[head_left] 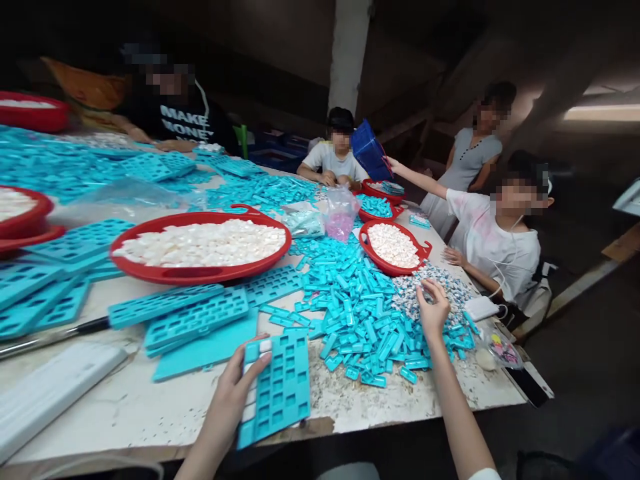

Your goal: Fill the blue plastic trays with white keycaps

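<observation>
My left hand [237, 380] grips a turquoise tray [285, 380] with rows of square pockets, tilted up at the table's front edge. White pieces sit in the pockets of its left column, close to my thumb. Over a heap of small white and blue bits [453, 287], my right hand [434, 308] is raised with its fingers curled together; whatever may be between the fingertips is too small to make out. Between my hands spreads a pile of turquoise oblong plastic pieces [350, 307].
Red baskets of white pieces [200, 273] [395, 267] stand beyond. More turquoise trays [200, 320], a pen [90, 327] and a white power strip [60, 393] lie left. A phone [527, 387] rests at the right edge. A co-worker's arm [420, 180] extends a blue basket [370, 150]; other people surround the table.
</observation>
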The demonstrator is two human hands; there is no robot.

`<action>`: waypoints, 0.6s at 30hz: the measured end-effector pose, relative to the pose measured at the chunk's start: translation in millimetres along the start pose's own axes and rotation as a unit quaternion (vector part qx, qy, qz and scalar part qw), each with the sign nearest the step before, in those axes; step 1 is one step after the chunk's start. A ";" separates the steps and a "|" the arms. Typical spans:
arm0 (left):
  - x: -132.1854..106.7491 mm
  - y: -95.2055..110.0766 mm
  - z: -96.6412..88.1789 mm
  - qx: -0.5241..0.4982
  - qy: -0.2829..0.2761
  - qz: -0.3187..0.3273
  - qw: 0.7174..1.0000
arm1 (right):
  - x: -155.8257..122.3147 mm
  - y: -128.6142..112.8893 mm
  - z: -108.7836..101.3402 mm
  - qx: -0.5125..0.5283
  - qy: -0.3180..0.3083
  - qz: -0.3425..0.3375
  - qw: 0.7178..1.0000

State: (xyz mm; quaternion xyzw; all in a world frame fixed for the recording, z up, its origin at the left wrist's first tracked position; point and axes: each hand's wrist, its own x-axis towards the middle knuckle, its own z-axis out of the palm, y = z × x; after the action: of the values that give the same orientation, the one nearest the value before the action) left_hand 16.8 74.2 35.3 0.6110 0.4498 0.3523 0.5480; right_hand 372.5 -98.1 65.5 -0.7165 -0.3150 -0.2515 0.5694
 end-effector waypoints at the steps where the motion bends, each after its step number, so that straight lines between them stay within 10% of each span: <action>1: -1.5 -0.7 0.4 -0.014 -0.015 0.003 1.000 | -7.4 -12.2 5.0 0.042 -0.031 0.025 0.998; 5: -8.0 0.0 2.2 -0.040 -0.031 -0.011 0.999 | -52.0 -79.1 33.8 0.189 -0.228 0.087 0.951; 11: -10.2 -2.1 1.5 -0.092 -0.058 -0.027 0.994 | -118.6 -161.6 76.3 0.264 -0.491 -0.025 0.830; 18: -10.4 -7.5 0.8 -0.105 -0.052 -0.032 0.993 | -147.8 -158.7 92.8 0.202 -0.503 -0.127 0.831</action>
State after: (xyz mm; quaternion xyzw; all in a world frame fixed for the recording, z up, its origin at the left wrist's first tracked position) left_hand 12.6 64.1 28.5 0.5527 0.4004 0.3474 0.6430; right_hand 155.8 -7.7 42.7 -0.5665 -0.6897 0.1429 0.4278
